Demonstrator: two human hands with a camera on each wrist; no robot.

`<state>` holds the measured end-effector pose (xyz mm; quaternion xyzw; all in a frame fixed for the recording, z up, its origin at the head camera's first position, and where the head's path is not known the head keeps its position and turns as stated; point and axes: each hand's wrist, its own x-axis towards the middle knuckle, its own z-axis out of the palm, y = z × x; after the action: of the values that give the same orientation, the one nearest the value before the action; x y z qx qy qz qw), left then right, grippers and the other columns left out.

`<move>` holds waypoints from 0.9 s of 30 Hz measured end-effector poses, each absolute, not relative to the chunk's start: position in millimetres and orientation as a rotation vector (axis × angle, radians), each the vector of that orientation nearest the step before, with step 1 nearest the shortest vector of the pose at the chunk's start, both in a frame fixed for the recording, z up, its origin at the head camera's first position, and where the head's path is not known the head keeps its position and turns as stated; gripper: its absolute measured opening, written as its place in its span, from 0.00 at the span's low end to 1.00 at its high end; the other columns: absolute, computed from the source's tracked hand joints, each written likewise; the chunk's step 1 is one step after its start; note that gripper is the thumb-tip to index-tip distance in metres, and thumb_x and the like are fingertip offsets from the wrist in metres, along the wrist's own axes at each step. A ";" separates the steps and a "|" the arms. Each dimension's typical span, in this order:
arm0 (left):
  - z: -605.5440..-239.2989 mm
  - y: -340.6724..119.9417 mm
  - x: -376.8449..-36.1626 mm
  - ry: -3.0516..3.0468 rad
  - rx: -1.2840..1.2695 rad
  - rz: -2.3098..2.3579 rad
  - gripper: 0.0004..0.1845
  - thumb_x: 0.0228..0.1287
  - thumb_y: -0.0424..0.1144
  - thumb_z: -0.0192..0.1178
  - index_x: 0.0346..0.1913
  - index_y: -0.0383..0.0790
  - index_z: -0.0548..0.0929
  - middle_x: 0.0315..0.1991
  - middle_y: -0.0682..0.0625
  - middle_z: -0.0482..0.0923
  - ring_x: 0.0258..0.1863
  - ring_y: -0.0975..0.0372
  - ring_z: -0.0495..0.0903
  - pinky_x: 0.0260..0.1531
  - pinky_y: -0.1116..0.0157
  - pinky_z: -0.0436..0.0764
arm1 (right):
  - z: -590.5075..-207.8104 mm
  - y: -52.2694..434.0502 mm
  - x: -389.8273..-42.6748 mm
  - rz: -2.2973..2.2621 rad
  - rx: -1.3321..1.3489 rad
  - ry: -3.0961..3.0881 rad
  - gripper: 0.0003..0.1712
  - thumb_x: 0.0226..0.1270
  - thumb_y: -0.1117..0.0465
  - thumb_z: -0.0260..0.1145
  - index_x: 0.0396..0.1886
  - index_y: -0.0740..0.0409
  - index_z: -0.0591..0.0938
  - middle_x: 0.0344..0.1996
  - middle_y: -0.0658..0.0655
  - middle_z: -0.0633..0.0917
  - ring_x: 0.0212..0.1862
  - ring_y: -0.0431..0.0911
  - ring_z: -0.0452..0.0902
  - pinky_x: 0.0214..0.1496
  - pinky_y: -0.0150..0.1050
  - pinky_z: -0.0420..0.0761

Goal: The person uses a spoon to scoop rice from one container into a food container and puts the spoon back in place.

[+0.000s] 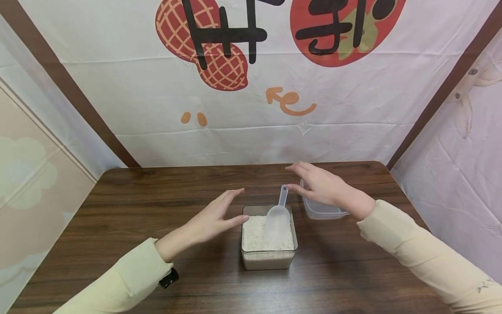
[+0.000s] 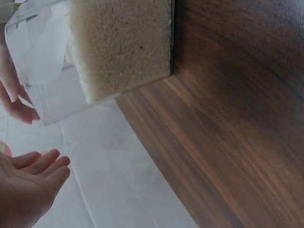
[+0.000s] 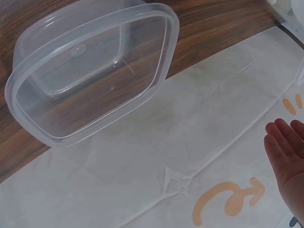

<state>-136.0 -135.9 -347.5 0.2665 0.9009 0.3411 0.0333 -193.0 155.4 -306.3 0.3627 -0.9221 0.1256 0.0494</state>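
Note:
A clear square container (image 1: 269, 263) of white rice (image 1: 254, 233) stands on the dark wooden table. In it a translucent scoop (image 1: 277, 223) leans with its bowl in the rice and its handle (image 1: 283, 195) rising past the far rim. My left hand (image 1: 209, 221) hovers beside the container's left side, fingers extended, thumb tip over the rim. My right hand (image 1: 321, 185) is raised over a translucent plastic tub (image 3: 92, 71), its thumb tip right by the scoop handle's end. Straight fingers show on the left hand (image 2: 35, 183) and right hand (image 3: 287, 159) in their wrist views.
The tub stands to the right of the rice container, partly hidden by the right arm in the head view. Behind the table's far edge hangs a white printed cloth (image 1: 251, 144). Wood-grain tabletop (image 1: 157, 192) extends to both sides.

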 end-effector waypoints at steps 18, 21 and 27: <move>-360.8 -128.8 -126.0 2.739 0.838 1.110 0.40 0.57 0.55 0.59 0.66 0.35 0.60 0.62 0.46 0.64 0.62 0.55 0.63 0.59 0.54 0.64 | -315.0 143.0 -185.7 0.428 1.262 -2.761 0.26 0.66 0.50 0.55 0.57 0.62 0.72 0.51 0.54 0.76 0.40 0.41 0.75 0.45 0.38 0.76; -362.5 -127.8 -124.1 2.732 0.848 1.108 0.41 0.57 0.55 0.59 0.66 0.35 0.59 0.63 0.45 0.64 0.62 0.55 0.63 0.59 0.54 0.64 | -316.1 140.6 -184.9 0.422 1.284 -2.745 0.25 0.66 0.51 0.55 0.56 0.63 0.73 0.50 0.54 0.75 0.37 0.40 0.75 0.43 0.37 0.76; -368.0 -127.0 -120.6 2.711 0.864 1.132 0.41 0.57 0.54 0.60 0.67 0.35 0.58 0.62 0.45 0.64 0.60 0.55 0.65 0.58 0.54 0.66 | -317.8 135.8 -183.3 0.426 1.314 -2.739 0.24 0.66 0.51 0.55 0.55 0.63 0.73 0.50 0.55 0.75 0.37 0.42 0.76 0.42 0.37 0.76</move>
<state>-120.6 -127.0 -368.0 0.2818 0.8846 0.3694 0.0394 -183.3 135.8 -317.8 0.4281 -0.8923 0.1387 0.0368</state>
